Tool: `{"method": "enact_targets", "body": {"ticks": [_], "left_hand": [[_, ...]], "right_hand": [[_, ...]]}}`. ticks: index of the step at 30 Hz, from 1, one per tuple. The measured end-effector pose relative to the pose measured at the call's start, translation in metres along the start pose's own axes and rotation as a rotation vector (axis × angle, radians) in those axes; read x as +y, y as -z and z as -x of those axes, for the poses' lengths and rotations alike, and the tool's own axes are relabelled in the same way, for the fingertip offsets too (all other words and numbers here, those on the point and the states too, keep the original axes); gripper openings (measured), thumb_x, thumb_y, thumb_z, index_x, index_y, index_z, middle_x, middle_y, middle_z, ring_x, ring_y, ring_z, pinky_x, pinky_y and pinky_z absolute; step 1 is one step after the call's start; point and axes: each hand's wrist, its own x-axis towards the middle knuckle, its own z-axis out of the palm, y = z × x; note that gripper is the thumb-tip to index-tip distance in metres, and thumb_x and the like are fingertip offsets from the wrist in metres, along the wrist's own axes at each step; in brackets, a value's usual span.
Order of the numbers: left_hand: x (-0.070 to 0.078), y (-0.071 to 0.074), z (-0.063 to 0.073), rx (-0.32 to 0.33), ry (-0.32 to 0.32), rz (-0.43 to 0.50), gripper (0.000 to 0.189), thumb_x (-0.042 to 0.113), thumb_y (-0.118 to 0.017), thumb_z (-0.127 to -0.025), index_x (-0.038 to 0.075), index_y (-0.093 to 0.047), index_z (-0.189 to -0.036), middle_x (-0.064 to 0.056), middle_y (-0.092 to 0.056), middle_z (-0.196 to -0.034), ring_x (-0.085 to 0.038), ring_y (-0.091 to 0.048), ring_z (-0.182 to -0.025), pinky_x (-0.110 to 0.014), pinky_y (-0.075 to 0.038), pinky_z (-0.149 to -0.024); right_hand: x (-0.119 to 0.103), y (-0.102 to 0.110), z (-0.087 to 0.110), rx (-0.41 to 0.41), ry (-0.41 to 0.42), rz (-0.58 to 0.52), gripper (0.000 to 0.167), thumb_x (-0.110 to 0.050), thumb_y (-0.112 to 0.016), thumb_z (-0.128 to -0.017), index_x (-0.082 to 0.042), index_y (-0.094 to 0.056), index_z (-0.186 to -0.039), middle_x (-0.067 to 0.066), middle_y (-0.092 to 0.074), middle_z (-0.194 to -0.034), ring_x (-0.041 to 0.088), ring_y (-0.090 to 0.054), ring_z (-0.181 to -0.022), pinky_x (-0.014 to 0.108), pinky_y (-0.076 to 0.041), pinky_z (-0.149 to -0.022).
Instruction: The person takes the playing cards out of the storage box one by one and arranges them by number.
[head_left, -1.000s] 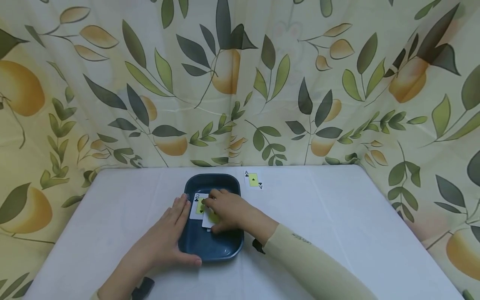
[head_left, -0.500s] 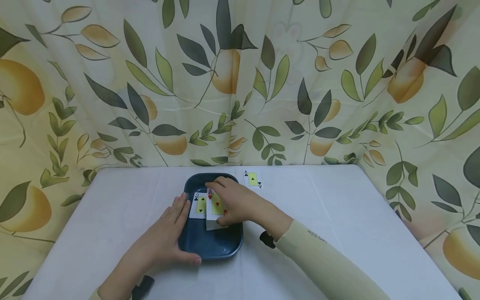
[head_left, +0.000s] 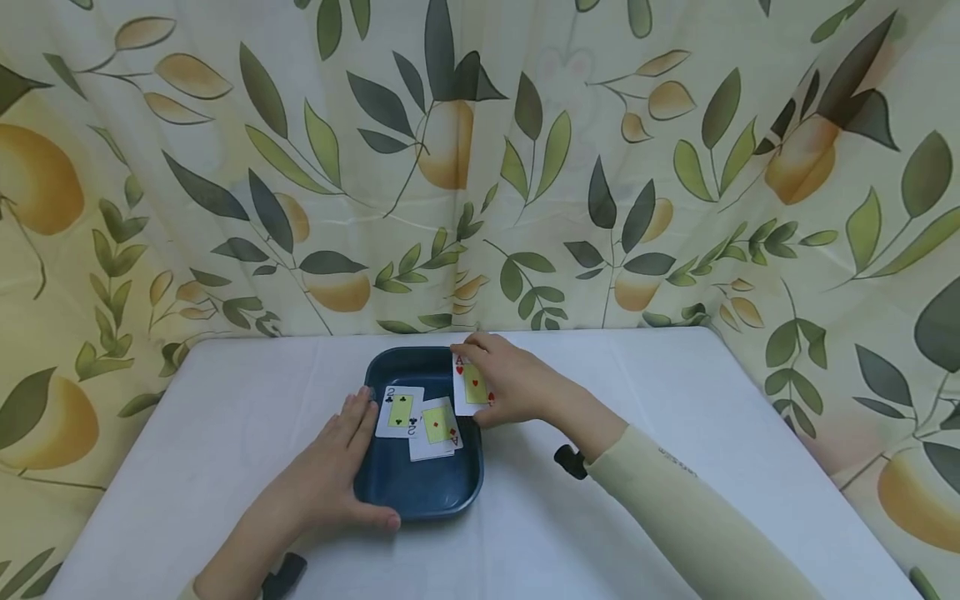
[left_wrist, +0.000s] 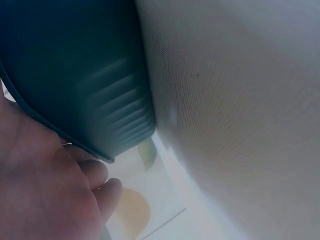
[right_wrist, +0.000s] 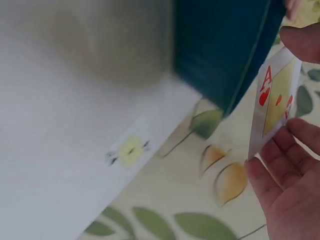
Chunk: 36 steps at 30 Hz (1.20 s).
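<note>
A dark blue tray (head_left: 427, 492) lies on the white table. Along its left side rests my left hand (head_left: 330, 467), fingers straight at the rim and thumb spread near the front corner. My right hand (head_left: 521, 383) pinches an ace of hearts (head_left: 472, 392) between thumb and fingers, raised over the tray's right rim. In the right wrist view that card (right_wrist: 276, 102) is tilted, face showing. Inside the tray are a two of clubs (head_left: 399, 410) and, partly over its corner, an ace of diamonds (head_left: 437, 425) atop other cards.
An ace of clubs (right_wrist: 131, 151) lies on the table beyond the tray's right side; my right hand hides it in the head view. A leaf-patterned curtain (head_left: 465, 208) hangs behind the white tabletop (head_left: 637, 500).
My right hand has lifted the ace of hearts off the cards in the tray and carried it right, to the rim. The ace of diamonds now shows. My left hand stays in place.
</note>
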Motion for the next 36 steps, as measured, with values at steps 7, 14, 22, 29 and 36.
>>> {"method": "enact_targets", "body": {"ticks": [7, 14, 22, 29, 36], "left_hand": [[0.0, 0.0, 0.0, -0.001, 0.0, 0.004, 0.148, 0.095, -0.063, -0.052, 0.005, -0.014, -0.16, -0.011, 0.002, -0.169, -0.034, -0.005, -0.155, -0.054, -0.022, -0.12], [-0.001, -0.002, 0.0, -0.007, 0.006, 0.005, 0.149, 0.095, -0.064, -0.051, 0.005, -0.013, -0.16, -0.01, 0.003, -0.169, -0.033, -0.005, -0.155, -0.054, -0.021, -0.12], [0.0, 0.0, 0.001, -0.008, 0.037, 0.005, 0.154, 0.095, -0.064, -0.05, 0.007, -0.005, -0.161, -0.01, 0.005, -0.168, -0.032, -0.002, -0.155, -0.053, -0.019, -0.121], [0.0, 0.002, 0.002, 0.021, 0.056, -0.011, 0.155, 0.096, -0.064, -0.048, 0.001, -0.01, -0.159, -0.017, -0.003, -0.167, -0.037, -0.007, -0.154, -0.056, -0.021, -0.12], [0.002, -0.001, 0.0, 0.012, 0.057, -0.012, 0.156, 0.097, -0.064, -0.047, 0.002, -0.011, -0.159, -0.017, -0.003, -0.167, -0.036, -0.007, -0.154, -0.054, -0.021, -0.121]], "right_hand": [[0.04, 0.002, 0.01, 0.016, -0.055, 0.006, 0.094, -0.029, -0.088, -0.064, -0.014, -0.048, -0.147, 0.004, -0.047, -0.139, 0.018, -0.05, -0.109, 0.031, -0.053, -0.089], [0.082, 0.0, 0.014, -0.024, -0.127, 0.009, 0.093, -0.026, -0.091, -0.066, -0.014, -0.047, -0.147, 0.007, -0.047, -0.139, 0.023, -0.049, -0.113, 0.04, -0.052, -0.097], [0.113, -0.002, 0.014, -0.09, -0.181, 0.005, 0.091, -0.02, -0.089, -0.068, -0.012, -0.046, -0.148, 0.01, -0.043, -0.144, 0.026, -0.048, -0.118, 0.045, -0.05, -0.101], [0.127, -0.008, 0.007, -0.105, -0.193, 0.002, 0.09, -0.018, -0.087, -0.068, -0.008, -0.046, -0.148, 0.013, -0.043, -0.145, 0.029, -0.048, -0.121, 0.047, -0.047, -0.104], [0.145, -0.02, 0.004, -0.167, -0.239, 0.003, 0.086, -0.019, -0.087, -0.072, -0.004, -0.047, -0.147, 0.017, -0.044, -0.14, 0.031, -0.049, -0.119, 0.049, -0.045, -0.106]]}}
